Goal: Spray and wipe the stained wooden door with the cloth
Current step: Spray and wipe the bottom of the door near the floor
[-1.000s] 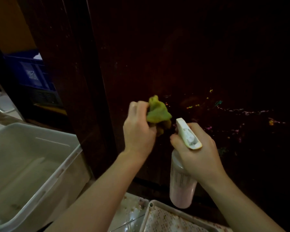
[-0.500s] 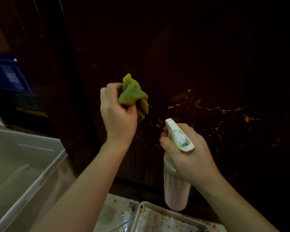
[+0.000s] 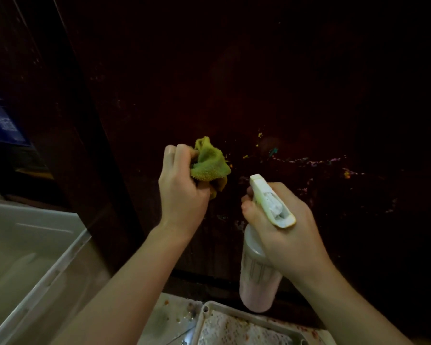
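Head cam: my left hand (image 3: 183,192) is up in front of the dark wooden door (image 3: 234,83), fingers curled tight round a bunched yellow-green cloth (image 3: 209,165). Cloth sticks out above & to the right of my knuckles, wadded up, right at the door face; can't tell if it's actually touching the wood. My right hand (image 3: 284,232) is lower & to the right, wrapped round the neck of a spray bottle (image 3: 258,287), fingers on the trigger side under the white spray head (image 3: 271,200). Nozzle end points up & away from me toward the door, just beside the cloth but apart from it. Bottle body is pale pinkish, hangs down below my fist, approx upright w/ a slight tilt.

Door fills most of the view, very dark brown. Stains (image 3: 309,161) run across it to the right of the cloth: a scattered band of small yellow, orange, pink & whitish specks, plus one teal fleck above the band. More faint smears lower down, between my two hands.

Bottom left: a grey plastic bin (image 3: 67,255), open top, standing next to the door frame. Bottom centre: a white tray (image 3: 209,307) w/ a speckled, messy surface inside, reddish-orange bits on it & around it. Far left edge, a blue crate (image 3: 3,123) in the dim bkgd behind the frame.
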`<state>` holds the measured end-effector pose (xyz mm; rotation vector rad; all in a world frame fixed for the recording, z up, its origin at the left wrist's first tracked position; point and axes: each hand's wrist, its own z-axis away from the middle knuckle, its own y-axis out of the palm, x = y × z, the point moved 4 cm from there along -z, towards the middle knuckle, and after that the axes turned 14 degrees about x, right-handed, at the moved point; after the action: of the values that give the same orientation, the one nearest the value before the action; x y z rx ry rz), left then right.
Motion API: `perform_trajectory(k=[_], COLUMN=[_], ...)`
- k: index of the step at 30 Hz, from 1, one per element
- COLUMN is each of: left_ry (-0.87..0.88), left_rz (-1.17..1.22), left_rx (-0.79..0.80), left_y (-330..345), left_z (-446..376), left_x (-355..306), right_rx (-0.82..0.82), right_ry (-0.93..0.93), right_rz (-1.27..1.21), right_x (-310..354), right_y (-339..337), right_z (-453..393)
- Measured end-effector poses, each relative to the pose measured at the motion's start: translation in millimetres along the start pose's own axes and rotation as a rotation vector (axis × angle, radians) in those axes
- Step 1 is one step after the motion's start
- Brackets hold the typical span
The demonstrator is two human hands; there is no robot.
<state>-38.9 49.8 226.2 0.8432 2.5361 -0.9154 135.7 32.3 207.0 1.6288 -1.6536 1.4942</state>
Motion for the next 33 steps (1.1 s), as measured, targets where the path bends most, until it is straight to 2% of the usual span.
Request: perform_trajectory(k=[2,7,9,11,16,20,24,30,33], left_ry=[-0.011,0.019,0.033,0.063,0.108,0.102,0.107,0.063,0.019], left_rz=[0.002,0.018,0.014,0.009,0.005,-0.009,-0.004,0.005,0.016], left_rx=[-0.024,-0.083,-0.083,-0.061,0.068,0.151,0.109,-0.055,-0.102], left_y=[-1,0,3,8,19,25,25,11,8], left_z=[-2,-16,-18,-17,-9,-1,2,-3,-8], left_x=[-2,-16,-22,-29,-33,-32,-34,-32,-30], right_rx=[0.004,-0.215,-0.254,-0.247,-0.095,-0.2,-0.28,-0.157,-0.18], right_ry=[-0.001,-0.024,-0.034,-0.039,-0.021,-0.036,-0.037,-0.009,-0.024], right_rz=[0.015,0.127,0.173,0.161,0.104,0.109,0.118,0.103,0.125], right_x=[-1,0,1,0,-3,0,-3,0,0], right_y=[0,-15,-20,-24,-25,-27,-34,-33,-33], right_z=[2,6,8,9,12,13,14,15,16])
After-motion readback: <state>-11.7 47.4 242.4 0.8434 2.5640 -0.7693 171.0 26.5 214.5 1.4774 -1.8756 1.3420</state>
